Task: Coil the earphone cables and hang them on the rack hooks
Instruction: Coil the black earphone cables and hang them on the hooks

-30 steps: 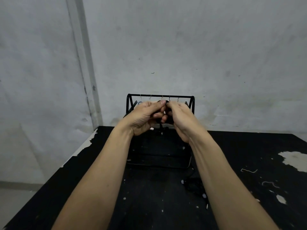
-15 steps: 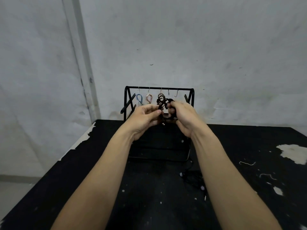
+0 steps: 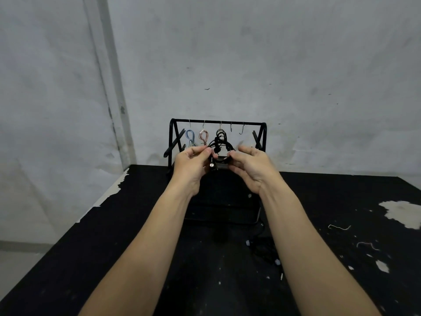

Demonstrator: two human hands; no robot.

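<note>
up front, left hand (image 3: pixel 193 164) pinching black cable coil (image 3: pixel 222 148), right hand (image 3: pixel 249 166) half open, apparently touching it

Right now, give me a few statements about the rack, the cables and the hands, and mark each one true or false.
1. Three hooks on the rack carry coiled cables. True: blue cable, pink cable, black cable.
2. Every hook is taken. False: the two hooks on the right are bare.
3. The left hand pinches a black coil. True.
4. The right hand is clenched in a fist. False: its fingers are spread open beside the coil.
5. More dark cable lies on the table. True.
</note>
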